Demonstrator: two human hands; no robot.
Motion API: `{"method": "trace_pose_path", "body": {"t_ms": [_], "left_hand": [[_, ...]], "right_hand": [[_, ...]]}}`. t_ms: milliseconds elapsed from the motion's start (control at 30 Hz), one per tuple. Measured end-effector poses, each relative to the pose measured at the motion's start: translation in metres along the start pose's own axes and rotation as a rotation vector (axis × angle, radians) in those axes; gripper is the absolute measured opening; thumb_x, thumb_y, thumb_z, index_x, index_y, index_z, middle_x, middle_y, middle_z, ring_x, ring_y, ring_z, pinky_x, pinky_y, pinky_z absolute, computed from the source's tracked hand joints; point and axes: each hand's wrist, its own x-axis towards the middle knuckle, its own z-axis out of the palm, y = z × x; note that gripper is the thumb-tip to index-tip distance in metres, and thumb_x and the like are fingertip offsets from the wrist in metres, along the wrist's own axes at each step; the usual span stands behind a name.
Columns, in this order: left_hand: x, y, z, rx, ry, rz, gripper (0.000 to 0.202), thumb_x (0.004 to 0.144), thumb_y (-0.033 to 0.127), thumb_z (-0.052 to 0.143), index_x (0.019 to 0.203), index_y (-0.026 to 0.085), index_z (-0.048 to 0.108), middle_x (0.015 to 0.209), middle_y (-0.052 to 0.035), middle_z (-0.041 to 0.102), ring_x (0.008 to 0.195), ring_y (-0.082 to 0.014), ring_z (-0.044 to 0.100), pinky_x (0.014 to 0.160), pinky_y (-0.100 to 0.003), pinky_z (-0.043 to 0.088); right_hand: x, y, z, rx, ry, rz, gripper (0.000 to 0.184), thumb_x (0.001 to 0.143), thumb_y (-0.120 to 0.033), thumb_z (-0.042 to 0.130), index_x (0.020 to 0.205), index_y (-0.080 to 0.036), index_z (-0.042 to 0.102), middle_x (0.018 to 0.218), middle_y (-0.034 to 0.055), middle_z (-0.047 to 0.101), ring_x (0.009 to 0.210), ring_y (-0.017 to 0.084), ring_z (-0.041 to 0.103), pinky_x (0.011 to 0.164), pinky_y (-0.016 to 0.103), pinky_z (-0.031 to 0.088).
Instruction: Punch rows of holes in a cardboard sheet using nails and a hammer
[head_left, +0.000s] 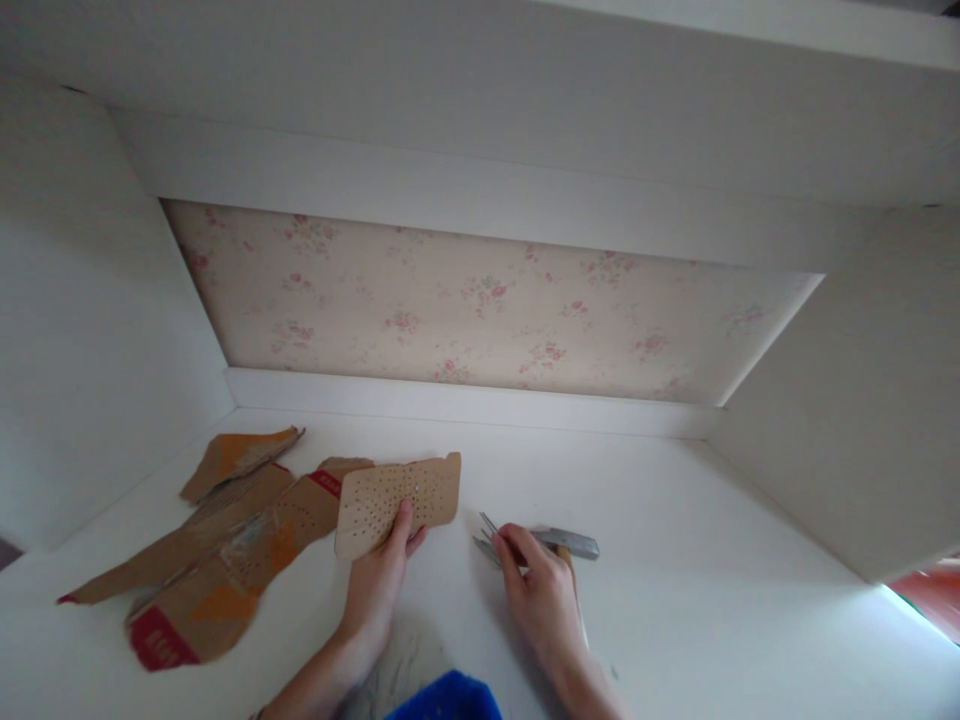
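A piece of brown cardboard (pixel 435 488), punched with many small holes, is in my left hand (pixel 386 560), its thumb on the front face. My right hand (pixel 541 590) pinches a thin metal rod (pixel 488 523) whose tip points up and left, toward the cardboard. Another pointed grey metal thing (pixel 485 548) shows just below the rod; its kind is unclear. Behind my right hand lies a hammer (pixel 574 543) with a grey metal head; the hand and wrist partly cover its wooden handle. A small gap separates the rod from the cardboard.
Torn cardboard pieces (pixel 247 545) with red and orange marks lie on the white surface (pixel 645 490) at left. White panels enclose the sides, with floral wallpaper (pixel 480 310) behind. Something blue (pixel 450 698) shows at the bottom edge, and something red (pixel 930 595) at far right.
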Motion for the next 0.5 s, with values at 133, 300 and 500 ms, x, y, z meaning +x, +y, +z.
{"method": "trace_pose_path", "body": {"t_ms": [133, 300, 500], "left_hand": [[0.002, 0.000, -0.002, -0.043, 0.019, 0.012, 0.071, 0.080, 0.040, 0.078, 0.143, 0.032, 0.045, 0.140, -0.0062, 0.058, 0.117, -0.0249, 0.063, 0.094, -0.036, 0.055], [0.003, 0.000, -0.001, -0.016, 0.047, -0.022, 0.057, 0.080, 0.038, 0.079, 0.131, 0.022, 0.058, 0.139, -0.0117, 0.057, 0.106, -0.0258, 0.069, 0.089, -0.037, 0.058], [0.004, -0.001, 0.002, 0.024, 0.084, -0.003, 0.047, 0.087, 0.026, 0.072, 0.132, 0.025, 0.057, 0.139, -0.0092, 0.058, 0.102, -0.0219, 0.070, 0.079, -0.032, 0.060]], "right_hand": [[-0.002, -0.004, -0.001, -0.138, -0.150, -0.108, 0.025, 0.098, -0.025, 0.046, 0.091, -0.024, 0.070, 0.085, 0.0041, 0.075, 0.078, 0.021, 0.072, 0.069, 0.030, 0.053], [-0.005, -0.007, 0.001, -0.293, -0.291, -0.163, 0.022, 0.095, -0.015, 0.051, 0.092, -0.021, 0.071, 0.093, 0.0061, 0.073, 0.088, 0.024, 0.069, 0.077, 0.034, 0.055], [-0.004, -0.011, 0.000, -0.294, -0.261, -0.103, 0.021, 0.093, -0.012, 0.053, 0.087, -0.021, 0.071, 0.092, 0.0047, 0.071, 0.088, 0.022, 0.067, 0.080, 0.034, 0.055]]}}
